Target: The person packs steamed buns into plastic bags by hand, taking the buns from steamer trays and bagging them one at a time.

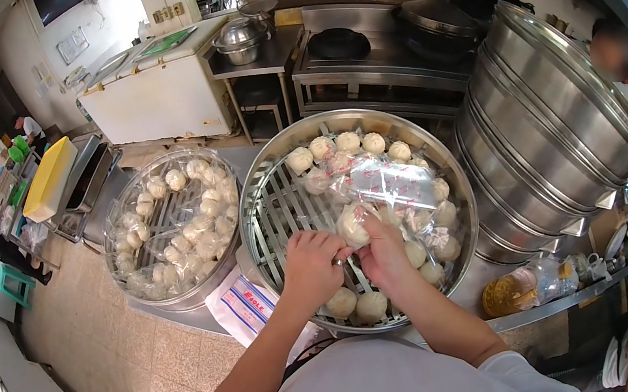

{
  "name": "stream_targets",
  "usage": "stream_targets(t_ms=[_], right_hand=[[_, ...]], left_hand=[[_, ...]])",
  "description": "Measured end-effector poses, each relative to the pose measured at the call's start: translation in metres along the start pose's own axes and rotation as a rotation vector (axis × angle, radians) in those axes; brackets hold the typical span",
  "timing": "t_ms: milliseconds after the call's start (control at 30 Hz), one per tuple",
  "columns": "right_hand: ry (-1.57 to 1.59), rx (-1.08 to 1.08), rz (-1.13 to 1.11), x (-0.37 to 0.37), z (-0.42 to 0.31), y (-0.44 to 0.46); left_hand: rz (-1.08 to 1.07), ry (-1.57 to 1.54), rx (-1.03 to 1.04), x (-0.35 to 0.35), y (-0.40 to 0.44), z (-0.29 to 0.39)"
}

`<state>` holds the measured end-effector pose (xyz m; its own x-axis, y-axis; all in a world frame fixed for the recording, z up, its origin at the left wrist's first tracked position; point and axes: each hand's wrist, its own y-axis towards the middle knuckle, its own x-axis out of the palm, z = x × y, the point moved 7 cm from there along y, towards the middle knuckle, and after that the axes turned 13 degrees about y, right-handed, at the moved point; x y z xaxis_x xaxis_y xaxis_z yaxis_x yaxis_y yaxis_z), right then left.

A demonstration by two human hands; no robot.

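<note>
In front of me a round metal steamer tray (275,222) with a slatted base holds several pale steamed buns (370,307) around its rim. Some lie under clear plastic bags (402,182) with red print. My right hand (384,257) is closed around the bottom of a bagged steamed bun (352,225) above the slats. Close beside it, my left hand (313,265) has its fingers curled and pinched at the gathered edge of that bun's plastic bag. The exact grip is partly hidden behind the knuckles.
A second steamer tray (171,228) with bagged buns stands left. Tall stacked steamers (533,128) rise on the right, near an oil bottle (508,293). A printed white bag (242,302) lies between the trays. Behind are a stove (383,62) and chest freezer (159,97). Other people are farther off.
</note>
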<state>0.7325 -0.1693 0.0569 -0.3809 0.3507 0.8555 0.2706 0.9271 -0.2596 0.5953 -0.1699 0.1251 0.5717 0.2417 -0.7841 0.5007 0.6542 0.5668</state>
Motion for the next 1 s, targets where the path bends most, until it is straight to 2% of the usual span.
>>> stream_targets(t_ms=[133,300,433,500,533,633,900,1000], right_hand=[[-0.065,-0.013,0.000,0.002,-0.002,0.002],[-0.552,-0.278,-0.080,0.014,-0.006,0.001],[-1.129,-0.645,-0.245,0.047,-0.025,-0.020],[-1.238,-0.765,-0.326,0.052,-0.024,-0.025],[-1.293,-0.823,-0.371,0.053,-0.021,-0.028],[-1.406,-0.779,-0.351,0.046,-0.007,-0.023],[-1.482,-0.898,-0.438,0.052,-0.005,-0.035],[-1.542,-0.849,-0.459,0.050,-0.003,-0.032]], left_hand=[[-0.009,-0.066,0.000,0.003,-0.005,0.002],[-0.072,-0.111,0.088,0.008,-0.010,0.010],[0.054,-0.297,-0.140,-0.014,-0.008,0.002],[0.170,-0.339,-0.310,-0.030,-0.002,-0.005],[0.145,-0.290,-0.303,-0.029,0.001,-0.008],[0.091,-0.199,-0.285,-0.022,0.006,-0.019],[0.092,-0.118,-0.252,-0.009,0.002,-0.027],[-0.024,-0.154,-0.316,0.000,-0.001,-0.031]])
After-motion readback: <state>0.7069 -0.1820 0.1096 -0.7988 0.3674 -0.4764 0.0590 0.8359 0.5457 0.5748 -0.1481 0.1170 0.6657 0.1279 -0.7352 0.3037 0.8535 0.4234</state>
